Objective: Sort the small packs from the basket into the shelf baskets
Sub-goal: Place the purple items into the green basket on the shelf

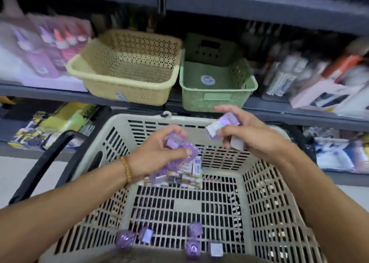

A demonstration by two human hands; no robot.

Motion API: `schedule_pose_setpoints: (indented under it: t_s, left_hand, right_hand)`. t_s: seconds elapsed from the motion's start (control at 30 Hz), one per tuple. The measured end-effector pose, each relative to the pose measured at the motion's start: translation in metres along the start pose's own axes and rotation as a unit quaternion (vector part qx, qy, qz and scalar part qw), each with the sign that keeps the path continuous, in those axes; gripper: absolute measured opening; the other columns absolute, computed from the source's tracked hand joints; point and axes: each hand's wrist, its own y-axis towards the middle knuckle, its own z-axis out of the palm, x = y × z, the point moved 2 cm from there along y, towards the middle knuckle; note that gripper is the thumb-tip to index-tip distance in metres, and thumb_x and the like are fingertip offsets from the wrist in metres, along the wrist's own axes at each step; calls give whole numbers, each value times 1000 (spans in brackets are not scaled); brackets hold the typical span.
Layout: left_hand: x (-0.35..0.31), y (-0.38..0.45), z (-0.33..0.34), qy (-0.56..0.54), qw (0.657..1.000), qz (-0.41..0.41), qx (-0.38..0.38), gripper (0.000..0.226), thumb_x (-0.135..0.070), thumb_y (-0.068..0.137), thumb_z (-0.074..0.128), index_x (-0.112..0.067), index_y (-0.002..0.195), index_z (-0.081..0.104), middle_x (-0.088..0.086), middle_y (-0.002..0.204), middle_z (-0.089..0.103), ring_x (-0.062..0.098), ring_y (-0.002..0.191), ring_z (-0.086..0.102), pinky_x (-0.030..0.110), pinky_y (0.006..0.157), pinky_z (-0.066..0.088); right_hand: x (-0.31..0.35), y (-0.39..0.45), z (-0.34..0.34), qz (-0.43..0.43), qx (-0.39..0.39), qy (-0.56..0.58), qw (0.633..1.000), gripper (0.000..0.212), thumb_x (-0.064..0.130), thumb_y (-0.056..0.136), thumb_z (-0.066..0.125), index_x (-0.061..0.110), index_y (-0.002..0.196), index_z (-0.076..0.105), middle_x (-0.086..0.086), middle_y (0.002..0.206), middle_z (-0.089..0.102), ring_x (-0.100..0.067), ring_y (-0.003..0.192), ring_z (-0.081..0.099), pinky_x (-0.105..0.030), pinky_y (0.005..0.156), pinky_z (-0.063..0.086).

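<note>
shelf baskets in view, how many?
2. The yellow basket sits left on the shelf; the green basket stands right beside it. Blurred stock at either side could hide others.

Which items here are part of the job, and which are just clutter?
Job: packs, grey basket, yellow basket, green basket, left hand, right hand.
Clutter: glue bottles, white tubes, boxes.

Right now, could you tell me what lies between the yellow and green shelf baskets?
Nothing: in the head view the yellow basket and green basket stand side by side, rims almost touching.
</note>
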Motion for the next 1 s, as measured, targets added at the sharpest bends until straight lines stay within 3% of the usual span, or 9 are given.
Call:
schedule_pose_setpoints:
  t_s: [0.1, 0.23, 0.37, 0.5, 0.6, 0.73, 0.83, 0.93, 1.0]
  left_hand:
    - [-19, 7, -3, -19, 999, 36, -24, 28, -16, 78, 78, -35, 93, 64, 4, 82, 72, 18, 53, 58, 23, 39, 42]
    - [-33, 8, -10, -44, 997, 47, -52, 24, -22, 77, 78, -35, 92, 64, 16, 92, 71, 18, 52, 52, 21, 41, 38]
    - [-46, 7, -13, -60, 995, 56, -49, 24, -24, 77, 78, -36, 93, 63, 7, 88, 74, 20, 55, 54, 22, 41, 42]
    - [-59, 8, -16, -69, 996, 51, -31, 34, -38, 68, 79, -41, 97, 61, 7, 93, 76, 27, 65, 45, 31, 54, 41]
    - [-69, 8, -19, -68, 995, 57, -36, 38, -42, 62, 78, -43, 96, 62, 6, 92, 76, 25, 61, 50, 31, 54, 41]
    - [-81, 11, -25, -95, 991, 76, -58, 35, -36, 64, 79, -38, 95, 63, 8, 88, 75, 14, 48, 53, 26, 43, 44]
    - [-88, 16, -34, -115, 985, 94, -83, 28, -24, 74, 78, -34, 96, 64, 6, 89, 74, 11, 54, 63, 24, 44, 48]
    - [-90, 22, -43, -112, 982, 112, -98, 30, -26, 75, 78, -34, 99, 63, 7, 93, 75, 25, 72, 68, 36, 64, 55]
    - [-88, 24, -47, -109, 982, 110, -109, 35, -33, 69, 79, -36, 100, 62, 8, 93, 75, 35, 74, 67, 40, 65, 55]
  right_hand:
    - [30, 10, -8, -30, -17, -19, 999, 75, 31, 63, 74, 53, 129, 47, 2, 66, 71, -15, 54, 56, -30, 55, 36]
    - [52, 30, -10, 7, -48, -77, 996, 96, 25, 67, 71, 38, 150, 24, -2, 76, 76, -16, 50, 55, -22, 44, 34]
    - [57, 35, -11, 84, -47, -140, 985, 76, 12, 66, 69, 22, 136, 40, -8, 69, 70, -19, 51, 51, -27, 45, 29]
    - [61, 22, -15, 102, -4, -139, 985, 60, 12, 63, 69, 30, 118, 50, -8, 75, 74, -15, 50, 52, -24, 45, 32]
    - [65, 10, -18, 108, 24, -147, 983, 63, 11, 68, 70, 29, 125, 49, -9, 81, 75, -15, 52, 53, -29, 49, 32]
    - [79, 6, -30, 59, 22, -111, 992, 66, 20, 57, 76, 29, 119, 56, -12, 82, 73, -19, 53, 53, -34, 54, 33]
    - [94, 25, -39, -21, -42, -128, 991, 55, 18, 58, 86, 26, 107, 61, -7, 79, 64, -20, 56, 53, -33, 52, 43]
    - [95, 68, -36, -66, -81, -226, 969, 45, 10, 70, 84, 20, 105, 56, 0, 87, 60, -12, 63, 57, -25, 58, 50]
    - [85, 102, -32, -59, -92, -318, 942, 47, 17, 72, 84, 18, 109, 56, 4, 88, 61, -12, 75, 60, -21, 70, 48]
